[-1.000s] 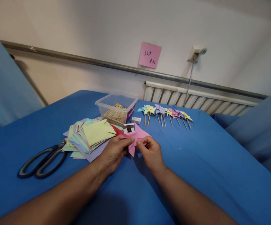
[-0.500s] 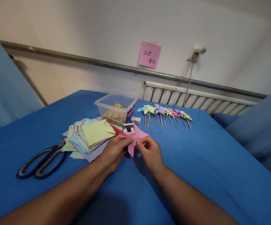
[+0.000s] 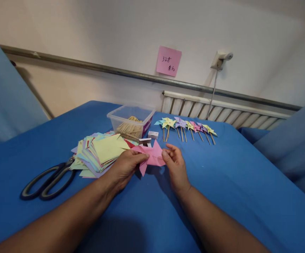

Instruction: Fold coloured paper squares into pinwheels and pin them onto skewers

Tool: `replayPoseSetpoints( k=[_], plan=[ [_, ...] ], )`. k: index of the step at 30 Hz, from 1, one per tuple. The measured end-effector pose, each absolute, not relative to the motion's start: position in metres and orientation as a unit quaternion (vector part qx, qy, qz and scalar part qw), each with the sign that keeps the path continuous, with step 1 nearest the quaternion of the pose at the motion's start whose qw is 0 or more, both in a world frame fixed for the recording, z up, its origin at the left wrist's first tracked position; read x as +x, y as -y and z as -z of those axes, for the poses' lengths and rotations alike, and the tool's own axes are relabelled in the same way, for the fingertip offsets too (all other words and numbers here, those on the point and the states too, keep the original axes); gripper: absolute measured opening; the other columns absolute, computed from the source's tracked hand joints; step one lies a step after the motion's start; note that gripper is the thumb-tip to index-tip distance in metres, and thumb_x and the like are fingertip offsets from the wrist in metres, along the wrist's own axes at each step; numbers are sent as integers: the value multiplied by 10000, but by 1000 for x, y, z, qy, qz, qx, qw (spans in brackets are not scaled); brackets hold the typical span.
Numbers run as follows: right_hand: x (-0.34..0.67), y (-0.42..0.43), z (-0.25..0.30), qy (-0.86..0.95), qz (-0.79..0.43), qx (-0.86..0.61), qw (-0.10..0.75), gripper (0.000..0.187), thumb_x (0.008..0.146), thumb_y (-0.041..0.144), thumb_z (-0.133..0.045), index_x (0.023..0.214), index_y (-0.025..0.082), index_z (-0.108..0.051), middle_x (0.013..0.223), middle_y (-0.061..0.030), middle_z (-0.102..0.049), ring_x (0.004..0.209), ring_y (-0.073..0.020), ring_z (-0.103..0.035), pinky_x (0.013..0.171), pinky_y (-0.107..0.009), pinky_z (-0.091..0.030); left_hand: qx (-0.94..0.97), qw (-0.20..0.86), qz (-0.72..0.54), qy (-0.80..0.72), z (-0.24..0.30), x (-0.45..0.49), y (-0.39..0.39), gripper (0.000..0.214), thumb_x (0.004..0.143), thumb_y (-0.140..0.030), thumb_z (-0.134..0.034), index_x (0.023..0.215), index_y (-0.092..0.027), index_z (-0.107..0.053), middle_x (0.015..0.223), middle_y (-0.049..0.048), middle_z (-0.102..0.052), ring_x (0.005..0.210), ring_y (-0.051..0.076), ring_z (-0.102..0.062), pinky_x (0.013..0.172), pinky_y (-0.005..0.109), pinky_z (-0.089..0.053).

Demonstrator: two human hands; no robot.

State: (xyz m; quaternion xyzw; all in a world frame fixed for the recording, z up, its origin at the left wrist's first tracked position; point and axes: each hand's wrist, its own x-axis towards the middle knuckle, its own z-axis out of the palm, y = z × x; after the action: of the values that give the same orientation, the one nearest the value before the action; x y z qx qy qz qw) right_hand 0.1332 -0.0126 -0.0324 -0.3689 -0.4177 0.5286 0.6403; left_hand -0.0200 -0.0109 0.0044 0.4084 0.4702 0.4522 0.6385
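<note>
Nearest, both forearms come in low over the blue-covered tabletop (image 3: 234, 175); the left hand (image 3: 127, 165) is closed in a pinch on the pink paper (image 3: 152, 154), thumb over, fingers under; the right hand (image 3: 176, 167) is loosely curled, its thumb tip at the paper's right edge, not visibly clamped on it. The pink paper sits between the two hands, just above the cloth, its points folded out like a small pinwheel head.

Done well, this fold probably wants the left pinch kept on the centre so the gathered points do not spring apart; the right fingertips would best work one point at a time, lightly, since thin paper creases wherever it is pressed.

To the left the stack of coloured squares (image 3: 101, 151) lies just beside the left hand, near enough that a sweeping wrist could fan it; the scissors (image 3: 46, 181) lie beyond the stack's near corner, blades tucked under it. Behind the paper stand a small white box (image 3: 145, 140), a second small box (image 3: 153, 134) and the clear tub of sticks (image 3: 131, 121). The row of finished pinwheels (image 3: 185, 125) lies farther back and to the right, well apart. The freest room looks to be right of the right hand and towards the body; the tabletop's far edge runs close to the radiator (image 3: 221, 112) and wall.
</note>
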Motion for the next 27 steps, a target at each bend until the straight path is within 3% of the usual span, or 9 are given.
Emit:
replayPoseSetpoints(
  k=[3,7,11,17,22,25,27],
  plan=[
    [137,9,33,426,-617,-324,577,401,713,366,-745,1022,178,-573,774,-15,-644,695,-143,-614,677,-279,-485,424,650,-401,-487,-10,-24,12,119,640,-200,-699,713,-106,-699,652,69,-691,579,171,-611,571,269,-445],
    [137,8,36,412,-683,-298,524,568,631,305,-810,1112,200,-528,769,3,-663,632,-139,-622,649,-282,-490,465,637,-351,-504,-14,-25,14,82,629,-189,-696,650,-111,-681,585,51,-658,512,146,-562,493,242,-380],
    [136,9,36,431,-675,-319,507,642,581,262,-830,1141,198,-521,754,20,-655,613,-128,-610,627,-264,-480,510,616,-316,-510,-16,-25,14,81,625,-182,-687,589,-116,-657,519,13,-600,448,100,-471,449,221,-296],
    [138,5,38,480,-647,-347,480,558,591,272,-810,1093,191,-581,730,25,-655,589,-126,-595,600,-266,-473,556,582,-287,-520,-15,-27,13,101,637,-211,-667,635,-111,-676,581,32,-620,493,114,-489,464,229,-298],
    [134,4,43,485,-578,-402,519,493,583,276,-808,1030,181,-624,755,8,-672,646,-147,-611,632,-273,-499,530,533,-328,-572,-4,-24,10,199,612,-242,-721,529,-148,-566,456,-35,-498,420,80,-391,422,218,-235],
    [131,5,44,427,-573,-411,566,517,595,290,-801,1053,174,-591,759,4,-674,655,-153,-622,648,-288,-515,465,597,-386,-528,2,-16,11,206,619,-254,-746,578,-149,-574,503,-27,-538,464,94,-468,467,217,-334],
    [129,5,43,377,-585,-407,592,541,605,301,-795,1074,173,-558,762,2,-677,650,-155,-631,651,-299,-522,409,664,-418,-466,4,-11,14,153,650,-241,-741,711,-146,-638,673,16,-644,625,139,-588,624,256,-453]
  ],
)
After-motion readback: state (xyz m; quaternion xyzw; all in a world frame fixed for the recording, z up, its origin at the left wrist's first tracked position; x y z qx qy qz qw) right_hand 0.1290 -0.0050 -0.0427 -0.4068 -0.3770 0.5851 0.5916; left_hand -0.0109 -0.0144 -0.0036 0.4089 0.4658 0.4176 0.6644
